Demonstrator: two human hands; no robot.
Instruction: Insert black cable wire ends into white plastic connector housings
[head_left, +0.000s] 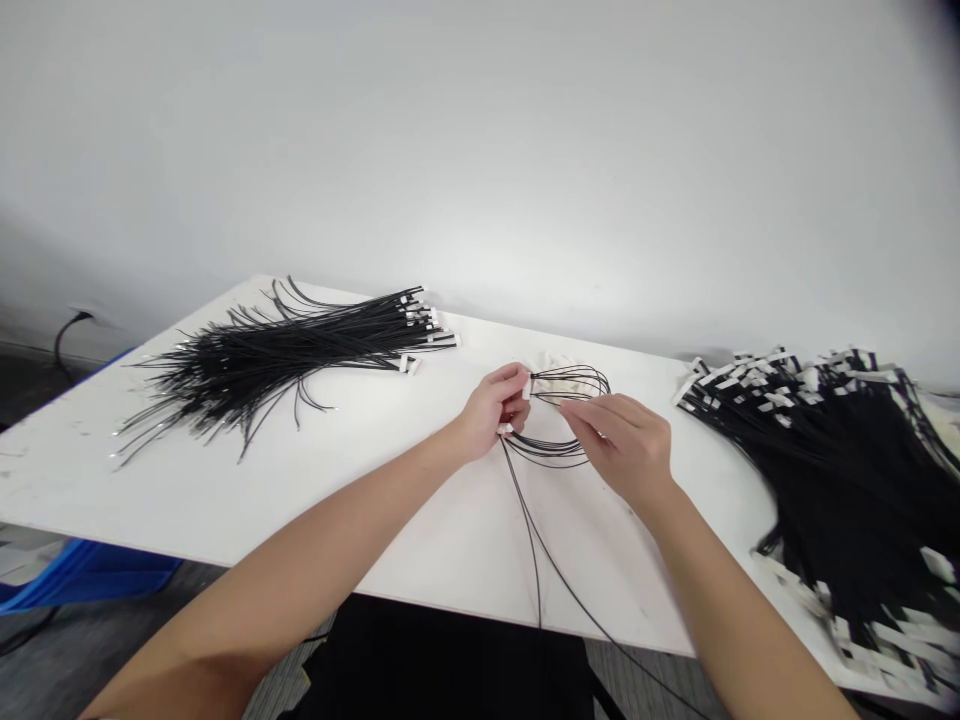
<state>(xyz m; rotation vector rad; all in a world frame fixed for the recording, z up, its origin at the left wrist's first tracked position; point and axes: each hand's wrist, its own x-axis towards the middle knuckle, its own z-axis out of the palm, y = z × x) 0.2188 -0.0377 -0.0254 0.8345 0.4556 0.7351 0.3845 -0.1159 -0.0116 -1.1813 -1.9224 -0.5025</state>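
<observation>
Near the middle of the white table, a bundle of thin black wires (pixel 551 447) with white connectors (pixel 527 385) bends round in a loop. My left hand (pixel 496 408) is closed on the connector ends at the loop's left side. At the upper part of the loop, my right hand (pixel 622 440) pinches one of the wires between thumb and fingertips; its other fingers are curled. Two long wires (pixel 537 530) trail from below my left hand over the table's front edge. Small whitish pieces (pixel 564 372) lie behind the loop, partly hidden by it.
On the left of the table (pixel 390 480) lies a pile of black wires (pixel 247 365) with white connectors towards the right. A larger heap of black wires (pixel 817 480) with white ends covers the right side. The wall (pixel 480 180) stands behind; a blue bin (pixel 97 572) is below left.
</observation>
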